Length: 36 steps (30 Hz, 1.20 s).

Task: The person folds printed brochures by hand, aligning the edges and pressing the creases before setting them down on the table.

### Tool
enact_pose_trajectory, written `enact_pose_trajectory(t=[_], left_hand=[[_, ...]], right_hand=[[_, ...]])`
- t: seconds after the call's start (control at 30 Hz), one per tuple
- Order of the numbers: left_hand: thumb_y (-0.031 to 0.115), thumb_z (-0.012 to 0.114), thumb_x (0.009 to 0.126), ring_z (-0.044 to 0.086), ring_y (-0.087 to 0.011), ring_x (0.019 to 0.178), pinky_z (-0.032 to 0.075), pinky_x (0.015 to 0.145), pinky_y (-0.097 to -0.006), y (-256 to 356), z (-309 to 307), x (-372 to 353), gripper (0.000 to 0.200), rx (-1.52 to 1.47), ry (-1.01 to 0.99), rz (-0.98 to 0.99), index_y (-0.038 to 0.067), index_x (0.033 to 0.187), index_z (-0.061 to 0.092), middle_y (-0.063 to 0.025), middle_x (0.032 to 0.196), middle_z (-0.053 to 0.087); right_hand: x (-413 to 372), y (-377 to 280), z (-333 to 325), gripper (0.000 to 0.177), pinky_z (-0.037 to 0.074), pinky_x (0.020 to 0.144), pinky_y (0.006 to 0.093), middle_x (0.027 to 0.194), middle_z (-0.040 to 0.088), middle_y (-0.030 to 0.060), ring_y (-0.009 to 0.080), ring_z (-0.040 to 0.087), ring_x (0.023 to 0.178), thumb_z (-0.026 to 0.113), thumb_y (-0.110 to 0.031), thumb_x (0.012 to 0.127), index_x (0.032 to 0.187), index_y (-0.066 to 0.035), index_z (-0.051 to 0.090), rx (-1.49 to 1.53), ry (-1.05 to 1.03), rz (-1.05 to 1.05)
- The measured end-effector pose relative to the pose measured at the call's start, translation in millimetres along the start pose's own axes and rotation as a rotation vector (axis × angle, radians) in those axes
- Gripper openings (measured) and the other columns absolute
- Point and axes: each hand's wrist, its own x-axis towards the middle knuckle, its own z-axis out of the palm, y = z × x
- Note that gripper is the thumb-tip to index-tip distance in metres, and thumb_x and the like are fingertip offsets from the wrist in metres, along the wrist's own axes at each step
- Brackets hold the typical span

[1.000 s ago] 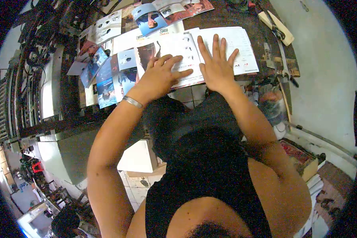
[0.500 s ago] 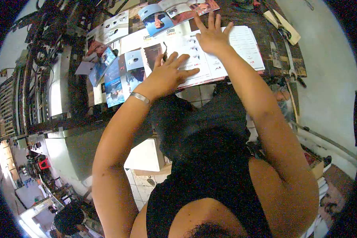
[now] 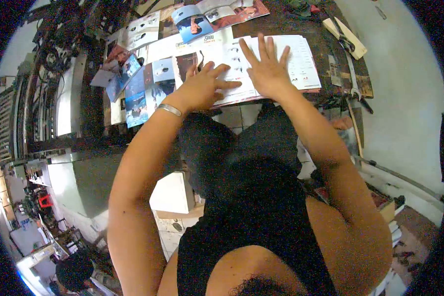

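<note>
My left hand lies with fingers spread on the left part of an open stack of printed sheets. Flat against the white pages near the middle of the stack is my right hand, its fingers apart and pointing away from me. Neither hand grips anything. The pages carry small pictures and lines of text too small to read. Left of my left hand lies a blue picture leaflet, and beyond both hands is a folded colour brochure.
A wrench and a piece of light wood lie at the table's right side, near a white wall. Dark metal machinery stands on the left. A white box is below the table. Another person is at lower left.
My right hand has slid down the page toward me, from near the top edge to the middle. My left hand stays on the sheets. The whole view has shifted slightly.
</note>
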Motion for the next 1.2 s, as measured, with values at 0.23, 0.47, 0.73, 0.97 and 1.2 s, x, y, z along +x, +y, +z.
enact_pose_trajectory(t=[0.23, 0.47, 0.73, 0.97, 1.2], left_hand=[[0.022, 0.077, 0.092, 0.042, -0.0376, 0.147, 0.023, 0.121, -0.0754, 3.5, -9.7, 0.3, 0.063, -0.003, 0.005, 0.039, 0.049, 0.146, 0.061, -0.0036, 0.162, 0.045], [0.017, 0.079, 0.082, 0.038, -0.0354, 0.155, 0.017, 0.124, -0.0734, 6.9, 28.5, -8.4, 0.063, 0.054, 0.29, -0.024, 0.043, 0.139, 0.068, -0.0031, 0.159, 0.052], [0.034, 0.081, 0.088, 0.06, -0.0332, 0.12, 0.043, 0.105, -0.0558, 19.8, 36.0, -82.9, 0.041, -0.157, 0.823, -0.627, 0.015, 0.124, 0.074, -0.0105, 0.124, 0.068], [0.048, 0.073, 0.092, 0.061, -0.0352, 0.115, 0.045, 0.097, -0.0522, 26.9, 26.7, -98.5, 0.04, -0.074, 0.542, -0.794, 0.011, 0.106, 0.079, -0.0127, 0.113, 0.07], [0.048, 0.076, 0.09, 0.059, -0.0345, 0.123, 0.042, 0.103, -0.0536, 36.4, 27.0, -86.4, 0.051, -0.14, 0.694, -0.698, 0.014, 0.127, 0.073, -0.011, 0.129, 0.068]], right_hand=[[-66.4, -13.3, -10.5, 0.091, 0.012, 0.115, 0.0854, 0.174, 0.009, 0.0308, 0.0533, 0.009, 0.16, 0.062, -0.022, 0.101, 0.173, -0.024, 0.006, -0.013, -0.066, 0.002], [-39.5, -17.1, -36.8, 0.077, 0.006, 0.119, 0.0826, 0.175, 0.021, 0.0187, 0.0482, 0.011, 0.162, 0.062, -0.008, 0.093, 0.165, -0.016, 0.036, -0.108, -0.207, -0.283], [-29.8, -5.9, -30.3, 0.071, 0.007, 0.128, 0.0696, 0.171, 0.034, 0.017, 0.0327, 0.024, 0.162, 0.06, -0.011, 0.091, 0.159, -0.003, 0.041, 0.031, -0.25, -0.346], [-24.7, -10.7, -37.1, 0.071, 0.011, 0.129, 0.0681, 0.17, 0.035, 0.018, 0.0324, 0.028, 0.16, 0.062, -0.013, 0.092, 0.159, -0.003, 0.041, 0.0, -0.307, -0.351], [-28.4, -8.9, -40.6, 0.07, 0.013, 0.128, 0.0682, 0.169, 0.037, 0.0169, 0.0318, 0.029, 0.16, 0.063, -0.014, 0.092, 0.158, -0.004, 0.042, 0.047, -0.278, -0.341]])
